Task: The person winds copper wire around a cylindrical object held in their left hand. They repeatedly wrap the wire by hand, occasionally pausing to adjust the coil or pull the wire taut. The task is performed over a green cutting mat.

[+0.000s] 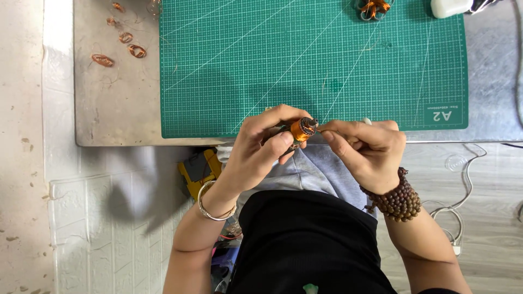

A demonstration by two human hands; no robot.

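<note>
Both hands (left [256, 149], right [366, 149]) grip a copper-wound coil [302, 129].

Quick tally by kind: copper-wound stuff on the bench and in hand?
Loose copper wire coils on the bare metal table, top left: 5
Copper-wound part on the green cutting mat's top edge: 1
Orange copper-wound cylinder held in both hands: 1
Total: 7

Seen from above, a person wears a black sleeveless top [305, 239] over light grey trousers [308, 171]. Both forearms are bare. The left wrist carries a thin silver bangle [213, 209]. The right wrist carries a bracelet of round brown wooden beads [396, 197], wound around it in several rows.
</note>
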